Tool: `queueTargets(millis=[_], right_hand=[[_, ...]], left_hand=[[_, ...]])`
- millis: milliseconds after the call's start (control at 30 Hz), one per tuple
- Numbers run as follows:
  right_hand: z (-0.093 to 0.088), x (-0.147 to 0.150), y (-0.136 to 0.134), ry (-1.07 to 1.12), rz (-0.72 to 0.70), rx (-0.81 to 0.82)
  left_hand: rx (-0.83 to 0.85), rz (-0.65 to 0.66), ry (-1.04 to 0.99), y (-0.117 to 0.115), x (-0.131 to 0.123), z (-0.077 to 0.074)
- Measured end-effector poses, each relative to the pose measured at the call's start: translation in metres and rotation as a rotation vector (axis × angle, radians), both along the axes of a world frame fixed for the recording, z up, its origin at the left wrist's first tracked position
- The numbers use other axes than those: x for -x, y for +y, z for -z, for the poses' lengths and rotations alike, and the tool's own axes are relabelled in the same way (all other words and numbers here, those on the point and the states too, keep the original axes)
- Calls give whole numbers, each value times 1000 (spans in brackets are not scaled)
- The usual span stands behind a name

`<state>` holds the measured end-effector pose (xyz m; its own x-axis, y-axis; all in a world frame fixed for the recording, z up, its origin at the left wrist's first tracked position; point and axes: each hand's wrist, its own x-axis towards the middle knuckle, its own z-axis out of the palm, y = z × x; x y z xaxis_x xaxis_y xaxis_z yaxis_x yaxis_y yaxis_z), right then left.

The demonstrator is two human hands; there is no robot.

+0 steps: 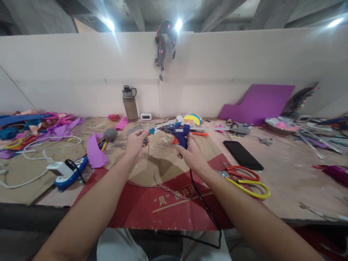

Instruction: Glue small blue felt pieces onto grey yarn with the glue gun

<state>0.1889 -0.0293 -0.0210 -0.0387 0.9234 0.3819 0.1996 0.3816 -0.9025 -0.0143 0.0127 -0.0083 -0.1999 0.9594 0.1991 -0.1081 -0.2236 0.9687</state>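
Observation:
My right hand point(189, 150) is wrapped round the handle of a blue hot glue gun point(181, 137) with an orange trigger. A clear glue stick point(210, 128) sticks out of its back end, and its black cord hangs down over the table's front edge. The gun's nozzle points left, towards my left hand point(136, 143). Between my left thumb and fingers is a small blue-teal piece point(152, 131), too small to name further. A thin grey yarn point(163, 185) trails below it across the red-and-brown cardboard point(130, 214).
Scissors point(246, 181) with red and yellow handles and a black phone point(243, 155) lie to the right. At the left are a blue power strip point(72, 174) with white cables, purple felt point(96, 152) and a grey yarn ball point(110, 135). A bottle point(129, 105) stands at the back.

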Motion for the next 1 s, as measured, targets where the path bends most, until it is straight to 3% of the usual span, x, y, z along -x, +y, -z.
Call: queueTargets(millis=[133,300,400,500,567,633,767,867,1000], right_hand=[[3,-13,18,-16,51,225],[10,-34,40,-332,165,373],[12,-46,45,-599,270,304],[5,-48,38,-753,411,80],[-4,-35,29,-620,402,-71],[-12,-12,19,-340,253,-129],[-18,42,12,231,-109,72],[-17,68,14,476,-186,186],[-16,78,14,545,-168,183]], left_hand=[[-24,3,-24,0,-1,-1],[-83,-55,150,-2,-4,-1],[-175,-135,346,-7,-4,-3],[-328,-199,525,-14,-5,-9],[-451,-247,614,-19,-7,-13],[-565,-303,693,-21,-8,-14],[-709,-289,762,-18,-9,-11],[-668,-257,727,-15,-7,-6],[-495,-206,572,-13,-8,-2]])
